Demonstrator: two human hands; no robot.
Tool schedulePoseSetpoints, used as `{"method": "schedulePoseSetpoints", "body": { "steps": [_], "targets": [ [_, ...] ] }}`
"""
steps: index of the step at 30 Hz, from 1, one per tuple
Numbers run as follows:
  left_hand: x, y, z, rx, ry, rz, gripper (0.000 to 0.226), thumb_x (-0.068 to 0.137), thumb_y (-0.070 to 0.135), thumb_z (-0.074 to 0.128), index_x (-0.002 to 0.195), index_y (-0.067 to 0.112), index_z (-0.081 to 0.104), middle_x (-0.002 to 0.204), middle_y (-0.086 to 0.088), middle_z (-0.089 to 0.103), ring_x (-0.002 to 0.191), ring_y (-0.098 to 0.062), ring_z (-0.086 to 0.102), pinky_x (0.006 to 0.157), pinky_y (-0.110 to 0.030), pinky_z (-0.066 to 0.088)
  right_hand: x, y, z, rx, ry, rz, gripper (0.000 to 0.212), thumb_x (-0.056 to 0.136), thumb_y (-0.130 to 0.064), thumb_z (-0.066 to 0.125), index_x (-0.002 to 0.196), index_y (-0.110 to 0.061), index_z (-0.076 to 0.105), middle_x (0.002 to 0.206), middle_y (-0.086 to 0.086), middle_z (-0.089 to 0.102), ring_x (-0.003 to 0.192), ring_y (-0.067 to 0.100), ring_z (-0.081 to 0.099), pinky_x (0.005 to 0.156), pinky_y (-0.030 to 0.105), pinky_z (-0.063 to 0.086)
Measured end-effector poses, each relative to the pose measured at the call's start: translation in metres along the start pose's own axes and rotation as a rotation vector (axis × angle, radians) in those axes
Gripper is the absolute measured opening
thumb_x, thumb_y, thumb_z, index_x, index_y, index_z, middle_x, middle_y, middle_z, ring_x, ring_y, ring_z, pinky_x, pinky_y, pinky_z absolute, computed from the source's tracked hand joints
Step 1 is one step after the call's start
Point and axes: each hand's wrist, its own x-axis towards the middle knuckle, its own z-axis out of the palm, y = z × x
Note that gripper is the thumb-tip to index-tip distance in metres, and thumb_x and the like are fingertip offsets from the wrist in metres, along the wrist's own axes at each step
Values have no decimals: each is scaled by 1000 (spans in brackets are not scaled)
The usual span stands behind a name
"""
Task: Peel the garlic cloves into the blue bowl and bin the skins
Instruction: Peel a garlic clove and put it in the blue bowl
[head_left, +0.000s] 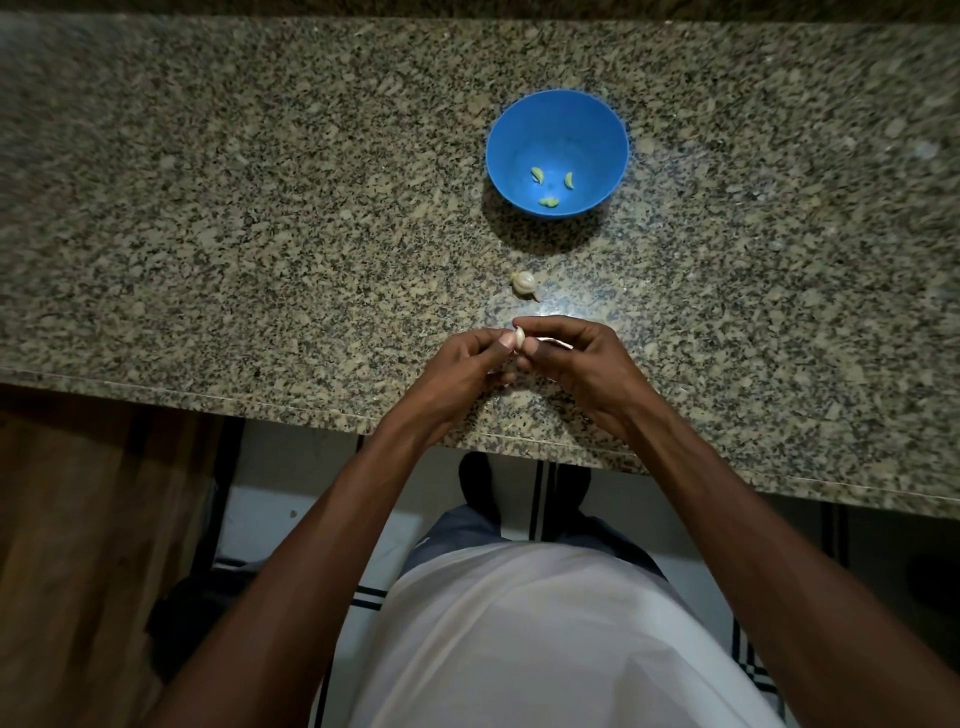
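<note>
Both forearms reach forward from the bottom corners of the view and converge over the near edge of a speckled granite counter (260, 218), the wrists slightly bent so the fingertips meet in the middle. The left hand (462, 369) is curled nearly closed, its thumb and forefinger pinching a pale garlic clove (518, 338) at the point where the two hands touch. The right hand (576, 364) is likewise curled, its thumb pressed up against the clove from the other side and its forefinger arched over the top; a thin pale strip of skin (556, 343) shows just under that forefinger, running roughly left to right. The clove is held above the counter rather than resting on it, and its long axis looks to run more or less away from the person, though most of it is hidden by the fingers, so which end is the tip cannot be told. Just beyond the hands, a small garlic bulb piece (524, 284) lies on the counter, its pointed stem end angled toward the person and to the right. Farther back, well apart from the hands, stands the blue bowl (597, 119), upright, with three peeled cloves (536, 174) lying apart from one another on its bottom, each a short curved crescent.
</note>
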Motion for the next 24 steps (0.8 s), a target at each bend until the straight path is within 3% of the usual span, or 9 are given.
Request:
{"method": "schedulePoseSetpoints", "body": {
  "steps": [7, 15, 20, 24],
  "targets": [
    [0, 2, -3, -81, -2, -39, 26, 110, 18, 51, 121, 3, 70, 116, -10, 75, 102, -16, 74, 86, -26, 57, -1, -6, 5, -95, 4, -38, 25, 92, -6, 76, 117, -5, 77, 115, 10, 78, 86, 14, 72, 81, 30, 59],
    [0, 1, -5, 3, 3, -2, 35, 106, 25, 59, 120, -5, 70, 124, -18, 73, 111, -25, 71, 94, -33, 58, -5, -9, 7, -169, -13, -66, 25, 91, -9, 79, 116, -5, 77, 117, 7, 79, 102, 18, 75, 81, 28, 58],
    [1, -1, -8, 22, -21, -20, 36, 108, 24, 55, 122, -7, 67, 129, -32, 64, 109, -35, 65, 108, -53, 50, -5, -7, 5, -205, -13, -71, 25, 90, -12, 81, 115, -6, 78, 117, 6, 78, 110, 24, 75, 84, 31, 58],
    [1, -2, -8, 55, -35, -35, 38, 109, 29, 53, 124, -2, 67, 127, -23, 70, 120, -45, 64, 109, -54, 49, -5, -7, 6, -205, -12, -76, 25, 91, -11, 80, 115, -5, 77, 117, 8, 78, 109, 23, 75, 83, 28, 58]
  ]
}}
